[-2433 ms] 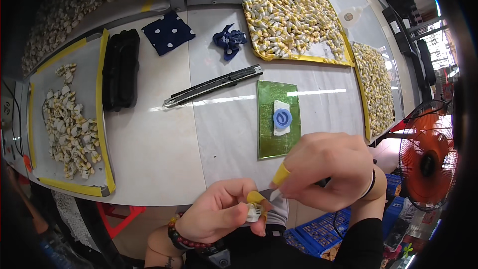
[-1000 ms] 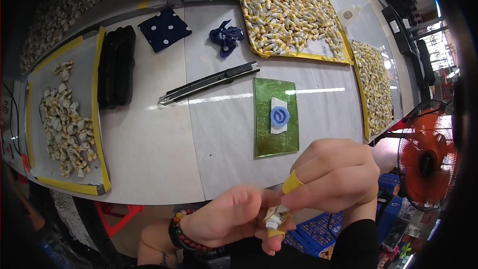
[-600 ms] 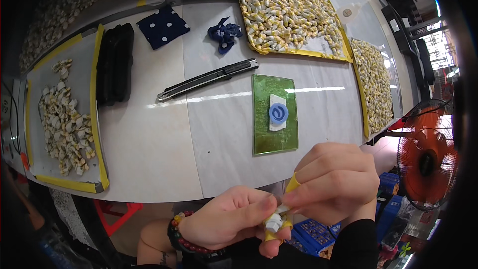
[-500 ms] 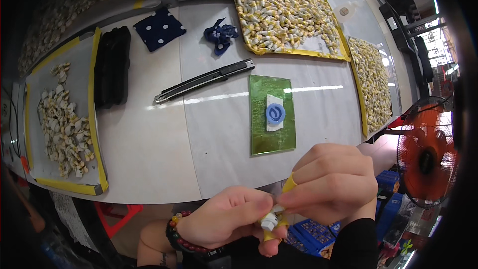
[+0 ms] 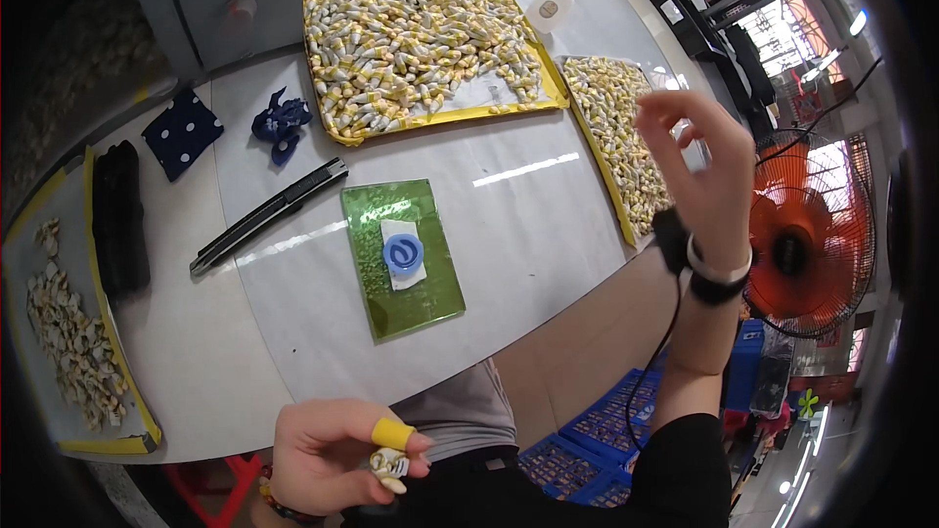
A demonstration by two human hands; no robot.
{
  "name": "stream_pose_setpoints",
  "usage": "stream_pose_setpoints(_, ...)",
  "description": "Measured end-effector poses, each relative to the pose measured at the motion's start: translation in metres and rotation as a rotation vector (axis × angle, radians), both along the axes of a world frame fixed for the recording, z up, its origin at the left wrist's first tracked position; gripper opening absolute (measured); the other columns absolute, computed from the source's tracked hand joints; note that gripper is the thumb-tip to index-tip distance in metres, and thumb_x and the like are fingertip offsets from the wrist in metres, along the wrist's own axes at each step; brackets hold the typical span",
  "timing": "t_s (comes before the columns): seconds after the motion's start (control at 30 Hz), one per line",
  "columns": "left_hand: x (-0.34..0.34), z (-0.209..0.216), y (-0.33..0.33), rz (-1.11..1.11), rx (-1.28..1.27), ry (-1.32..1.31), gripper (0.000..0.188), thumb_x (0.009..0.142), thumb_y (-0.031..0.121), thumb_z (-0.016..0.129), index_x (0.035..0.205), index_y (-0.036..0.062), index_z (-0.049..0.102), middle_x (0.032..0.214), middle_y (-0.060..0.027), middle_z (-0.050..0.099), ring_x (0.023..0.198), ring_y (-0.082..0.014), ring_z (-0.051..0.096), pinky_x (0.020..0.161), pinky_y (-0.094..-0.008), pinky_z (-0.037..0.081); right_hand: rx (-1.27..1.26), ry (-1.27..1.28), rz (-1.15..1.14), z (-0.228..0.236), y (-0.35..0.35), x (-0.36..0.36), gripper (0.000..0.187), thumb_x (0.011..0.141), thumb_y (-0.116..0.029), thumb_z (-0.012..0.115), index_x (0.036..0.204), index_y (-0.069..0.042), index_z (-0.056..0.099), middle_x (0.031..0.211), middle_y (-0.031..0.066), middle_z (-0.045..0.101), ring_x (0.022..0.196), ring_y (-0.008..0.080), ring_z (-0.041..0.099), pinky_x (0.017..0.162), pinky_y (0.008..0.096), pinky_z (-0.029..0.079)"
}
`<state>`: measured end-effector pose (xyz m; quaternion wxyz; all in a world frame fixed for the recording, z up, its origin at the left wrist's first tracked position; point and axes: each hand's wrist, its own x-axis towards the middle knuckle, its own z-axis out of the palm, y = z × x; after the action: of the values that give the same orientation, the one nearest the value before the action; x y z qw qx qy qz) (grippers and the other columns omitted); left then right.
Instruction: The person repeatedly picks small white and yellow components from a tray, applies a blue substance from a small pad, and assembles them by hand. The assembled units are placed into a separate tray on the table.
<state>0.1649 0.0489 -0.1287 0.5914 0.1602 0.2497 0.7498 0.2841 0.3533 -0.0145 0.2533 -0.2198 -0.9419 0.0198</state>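
Observation:
My left hand (image 5: 328,455) is low at the front, closed in a pinch on small white-and-cream pieces (image 5: 388,464); a yellow wrap covers one of its fingertips. My right hand (image 5: 709,171) is raised at the right, in front of the narrow tray, with thumb and forefinger curled into a loop whose tips come together. Whatever lies between those tips is too small to make out. On the table, a green rectangular mat (image 5: 416,311) bears a white pad and a round blue piece (image 5: 403,254). Left of it lies a black box cutter (image 5: 269,218).
A large yellow-edged tray (image 5: 460,117) full of small white-and-yellow pieces stands at the back. A narrower tray (image 5: 621,220) adjoins it. More pieces lie in the left tray (image 5: 83,357). Dotted cloth (image 5: 183,134), a clear bottle (image 5: 553,8) and an orange fan (image 5: 807,244) are around.
My hands have parted: the right rose up and away to the right, while the left moved left with the small pieces. The whole view has shifted, so table objects appear further left.

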Motion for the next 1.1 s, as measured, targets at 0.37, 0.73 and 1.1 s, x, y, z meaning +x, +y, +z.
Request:
stream_pose_setpoints(0.37, 0.002, 0.007, 0.000, 0.019, 0.094, 0.155, 0.038, 0.068, 0.016, 0.080, 0.087, -0.0115, 0.063, 0.075, -0.0196, 0.064, 0.070, -0.0259, 0.063, 0.063, -0.0374, 0.054, -0.312, -0.369, -0.190, -0.049, 0.105, 0.020, 0.018, 0.076, -0.012, 0.070, 0.084, 0.000, 0.059, 0.066, 0.0062, 0.056, 0.061, 0.0128, 0.052, 0.058, 0.0259, 0.043)
stream_pose_setpoints(0.73, -0.003, 0.009, 0.001, -0.038, 0.173, 0.162, 0.038, 0.064, 0.012, 0.082, 0.088, -0.0101, 0.062, 0.078, -0.0187, 0.063, 0.071, -0.0234, 0.062, 0.062, -0.0318, 0.052, -0.266, -0.390, -0.153, -0.054, 0.117, 0.026, 0.013, 0.074, -0.006, 0.065, 0.085, 0.000, 0.060, 0.067, 0.0104, 0.058, 0.061, 0.0200, 0.055, 0.058, 0.0307, 0.044)
stream_pose_setpoints(1.1, -0.007, -0.004, -0.008, 0.044, 0.237, 0.079, 0.032, 0.069, 0.007, 0.078, 0.087, -0.0153, 0.062, 0.077, -0.0232, 0.065, 0.072, -0.0309, 0.064, 0.066, -0.0428, 0.056, -0.186, -0.381, -0.060, -0.049, 0.110, 0.026, 0.009, 0.074, -0.004, 0.065, 0.081, 0.001, 0.061, 0.079, 0.0128, 0.056, 0.070, 0.0236, 0.057, 0.063, 0.0325, 0.046)
